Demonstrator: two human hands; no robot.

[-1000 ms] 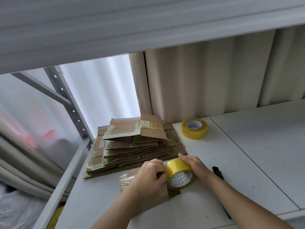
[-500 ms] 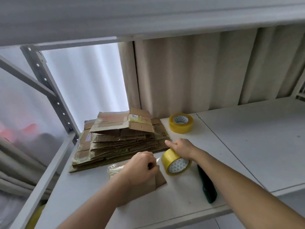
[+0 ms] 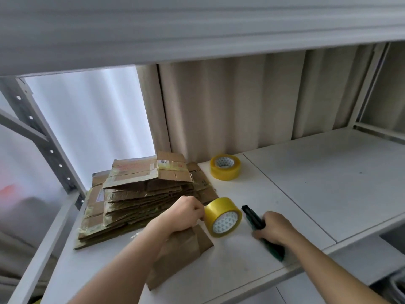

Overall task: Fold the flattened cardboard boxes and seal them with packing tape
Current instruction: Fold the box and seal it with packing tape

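Your left hand (image 3: 183, 213) pinches the tape (image 3: 223, 217) end over the box (image 3: 184, 249), at 6 o'clock from the stack (image 3: 140, 194). Right hand (image 3: 272, 229) curls around the cutter (image 3: 254, 218). Tape's light and sticky, cardboard's probably stiff but creases, so hold the roll's rim.

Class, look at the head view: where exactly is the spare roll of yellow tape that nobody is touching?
The spare tape roll lies flat on the white shelf, toward the back, just right of the stack of flattened boxes and in front of the curtain.

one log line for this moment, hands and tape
left hand: pinches tape end at near tape roll | right hand: grips green cutter | box: flat on shelf
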